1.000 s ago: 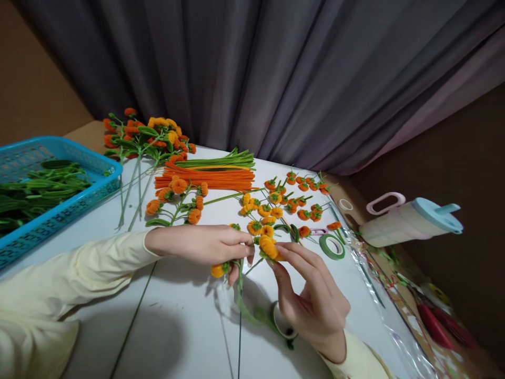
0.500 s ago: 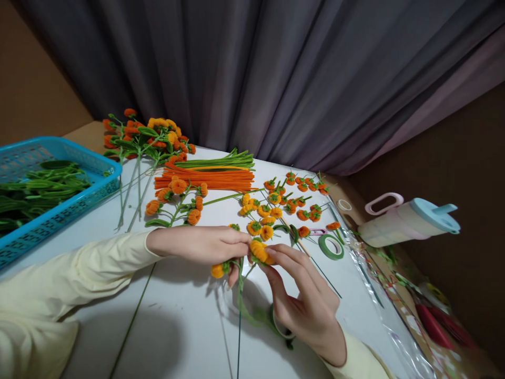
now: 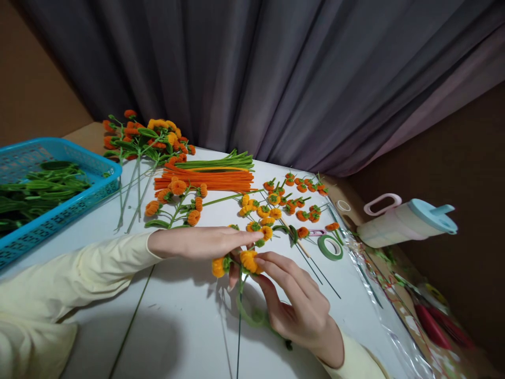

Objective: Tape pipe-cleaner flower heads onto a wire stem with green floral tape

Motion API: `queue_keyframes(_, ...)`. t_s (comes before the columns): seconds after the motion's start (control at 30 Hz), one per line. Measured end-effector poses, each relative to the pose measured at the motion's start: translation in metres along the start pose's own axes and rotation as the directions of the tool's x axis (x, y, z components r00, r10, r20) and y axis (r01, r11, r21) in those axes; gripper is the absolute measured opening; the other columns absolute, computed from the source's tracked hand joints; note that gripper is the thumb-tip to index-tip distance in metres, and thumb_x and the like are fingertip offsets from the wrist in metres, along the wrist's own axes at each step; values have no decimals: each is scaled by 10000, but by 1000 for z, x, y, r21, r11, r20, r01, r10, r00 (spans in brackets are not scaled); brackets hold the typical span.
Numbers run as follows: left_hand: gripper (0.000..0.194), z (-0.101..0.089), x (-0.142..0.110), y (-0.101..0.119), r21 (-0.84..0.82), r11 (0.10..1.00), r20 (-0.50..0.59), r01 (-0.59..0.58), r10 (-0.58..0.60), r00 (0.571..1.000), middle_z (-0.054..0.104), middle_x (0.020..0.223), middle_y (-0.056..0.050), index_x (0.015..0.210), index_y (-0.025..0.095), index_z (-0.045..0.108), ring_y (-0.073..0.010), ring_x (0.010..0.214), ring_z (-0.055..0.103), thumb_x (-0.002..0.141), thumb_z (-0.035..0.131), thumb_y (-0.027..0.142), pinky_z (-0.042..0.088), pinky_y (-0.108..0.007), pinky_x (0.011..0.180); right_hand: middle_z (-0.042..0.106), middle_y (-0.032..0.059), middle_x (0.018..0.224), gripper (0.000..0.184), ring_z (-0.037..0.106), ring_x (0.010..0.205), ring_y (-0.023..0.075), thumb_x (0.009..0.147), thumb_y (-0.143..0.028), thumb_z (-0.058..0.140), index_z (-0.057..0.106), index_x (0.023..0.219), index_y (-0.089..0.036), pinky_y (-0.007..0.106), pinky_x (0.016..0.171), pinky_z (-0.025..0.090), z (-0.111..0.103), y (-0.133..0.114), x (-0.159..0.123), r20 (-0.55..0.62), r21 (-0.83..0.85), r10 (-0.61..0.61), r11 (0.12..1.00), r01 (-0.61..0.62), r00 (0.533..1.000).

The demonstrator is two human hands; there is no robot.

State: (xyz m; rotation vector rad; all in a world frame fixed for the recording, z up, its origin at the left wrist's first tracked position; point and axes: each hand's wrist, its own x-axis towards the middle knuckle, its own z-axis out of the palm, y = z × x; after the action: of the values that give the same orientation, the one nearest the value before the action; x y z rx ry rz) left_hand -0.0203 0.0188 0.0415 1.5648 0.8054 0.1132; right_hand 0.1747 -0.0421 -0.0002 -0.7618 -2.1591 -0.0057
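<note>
My left hand [image 3: 201, 243] is closed around the top of a wire stem, its index finger stretched out to the right. Small yellow pipe-cleaner pumpkins cluster on that stem: one pumpkin [image 3: 218, 267] sticks out on the left below the hand, another [image 3: 249, 261] on the right. My right hand [image 3: 295, 297] pinches this right-hand pumpkin between thumb and fingertips. A strip of green floral tape [image 3: 245, 315] hangs in a loop from the stem toward my right palm, whose inside is hidden. The dark lower wire [image 3: 239, 342] runs down toward the table's front.
Loose yellow pumpkins [image 3: 263, 211] and orange pumpkins [image 3: 303, 215] lie behind my hands, near a tape roll [image 3: 330, 247]. Orange pipe cleaners [image 3: 205, 180] and finished stems [image 3: 138, 138] are at the back. A blue basket [image 3: 98, 185] stands left, a lidded cup [image 3: 398, 226] right.
My right hand and the pumpkin it pinches have shifted slightly left and down. The left index finger now reaches further right. The tape roll earlier seen beneath my right hand is now hidden.
</note>
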Motion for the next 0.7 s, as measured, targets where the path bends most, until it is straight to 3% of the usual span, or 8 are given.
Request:
queue_keyframes(0.13, 424, -1, 1, -4, 74, 996, 104, -57, 49, 993, 636, 672, 20, 891, 179, 551, -121, 620, 517, 883, 416, 581, 382, -223, 589, 682, 130, 948, 357, 671, 827, 204, 768, 51, 516, 592, 1076, -113, 298, 663, 578, 0, 2, 1, -1, -2, -18, 1000, 18, 1000)
queue_keyframes(0.27, 432, -3, 3, -8, 119, 989, 110, -85, 72, 991, 621, 657, 19, 828, 176, 510, -110, 614, 502, 882, 409, 592, 373, -211, 577, 665, 127, 963, 344, 660, 842, 195, 787, 47, 503, 592, 1070, -127, 295, 686, 573, 0, 3, 3, 19, 52, 7, 999, -8, 1000)
queue_keyframes(0.43, 382, -2, 2, -8, 94, 994, 104, -59, 49, 993, 612, 646, 39, 936, 200, 450, -111, 646, 509, 872, 451, 577, 369, -195, 581, 629, 139, 1024, 342, 620, 966, 200, 808, 40, 511, 571, 1096, -133, 301, 757, 560, 1, 5, 2, 38, 157, 53, 986, -59, 998)
queue_keyframes(0.53, 356, -1, 3, -9, 109, 992, 103, -71, 60, 993, 594, 625, 46, 890, 200, 456, -101, 601, 480, 875, 459, 555, 350, -189, 538, 617, 124, 1020, 366, 604, 979, 204, 816, 26, 519, 538, 1137, -149, 318, 781, 548, 0, 5, 0, 36, 181, 80, 980, -85, 996)
queue_keyframes(0.63, 338, -1, 3, -9, 121, 989, 92, -80, 69, 993, 582, 613, 48, 852, 196, 463, -98, 588, 472, 886, 452, 531, 345, -186, 521, 602, 107, 999, 331, 592, 967, 208, 834, -16, 524, 508, 1127, -169, 335, 800, 530, -3, 3, -3, 53, 177, 189, 965, -196, 981)
queue_keyframes(0.7, 327, -1, 3, -8, 119, 990, 81, -78, 69, 994, 580, 613, 48, 842, 193, 465, -98, 592, 487, 891, 449, 516, 357, -186, 528, 598, 97, 979, 255, 594, 927, 202, 858, -69, 533, 503, 1088, -176, 321, 777, 522, -8, -1, -7, 124, 165, 285, 939, -303, 950)
